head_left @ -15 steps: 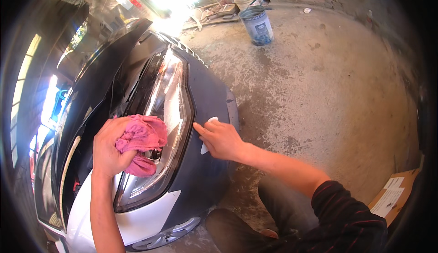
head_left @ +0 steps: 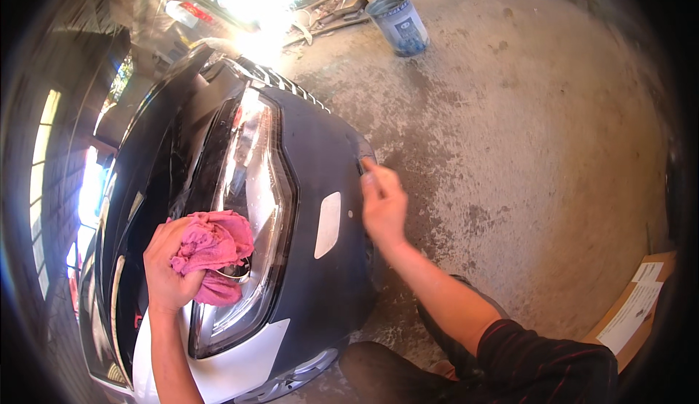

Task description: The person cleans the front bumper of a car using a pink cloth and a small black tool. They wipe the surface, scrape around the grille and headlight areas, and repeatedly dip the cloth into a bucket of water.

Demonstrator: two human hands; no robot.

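My left hand (head_left: pixel 171 262) is closed around a crumpled pink cloth (head_left: pixel 216 247) over the headlight (head_left: pixel 255 207) of a car. The lens is clear and shiny, with a black rim. My right hand (head_left: pixel 384 204), slightly blurred, is at the outer edge of the dark grey bumper (head_left: pixel 320 145). Its index finger points away from me with the thumb apart, and no object shows in it. Between the hands, a whitish rounded four-sided patch (head_left: pixel 328 225) stands out on the bumper. Whether the right fingertip touches the bumper, I cannot tell.
A white body panel (head_left: pixel 233 364) lies below the headlight. Farther off, a dark bucket with a pale label (head_left: pixel 400 25) stands on the worn concrete floor (head_left: pixel 510 127). A cardboard box (head_left: pixel 630 306) is at the right. Clutter (head_left: pixel 338 10) lies along the far wall.
My right hand has moved right and away from me, off the whitish patch, which now shows whole. The left hand still holds the pink cloth over the headlight. The view has shifted a little.
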